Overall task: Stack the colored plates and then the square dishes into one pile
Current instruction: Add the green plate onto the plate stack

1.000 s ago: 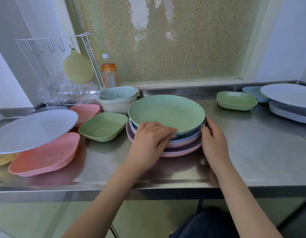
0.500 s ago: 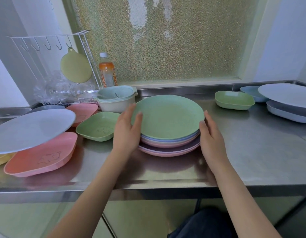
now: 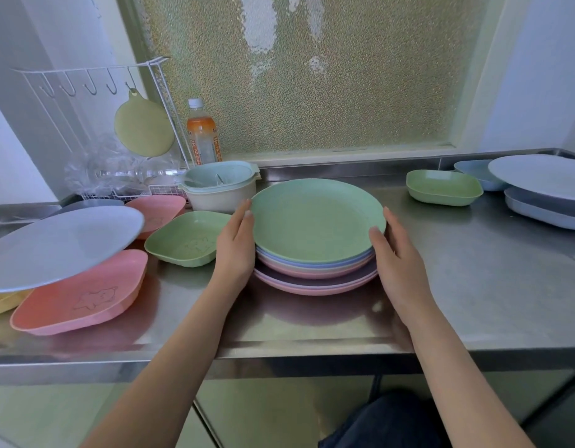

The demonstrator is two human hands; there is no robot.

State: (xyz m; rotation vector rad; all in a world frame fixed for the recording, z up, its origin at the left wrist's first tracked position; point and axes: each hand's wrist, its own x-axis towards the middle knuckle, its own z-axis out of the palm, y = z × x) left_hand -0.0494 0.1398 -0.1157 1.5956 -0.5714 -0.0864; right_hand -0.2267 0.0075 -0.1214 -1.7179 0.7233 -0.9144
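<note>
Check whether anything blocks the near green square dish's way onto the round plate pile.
Nothing visible does, apart from the left hand itself, pressed flat on the pile's left rim between it and the green square dish.

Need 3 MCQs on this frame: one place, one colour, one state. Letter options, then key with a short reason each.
1. Where is the orange-labelled bottle?
A. on the plate stack
B. at the back, behind the lidded bowl
C. at the counter's front edge

2. What colour is the top plate of the stack?
A. green
B. pink
C. yellow

3. How do the hands meet the plate stack?
A. both lifted clear
B. one on top
C. one on each side

Key: 1 B, it stands by the window behind the lidded bowl. 2 A, green surface faces up. 3 C, left hand and right hand flank the rims with straight fingers.
</note>
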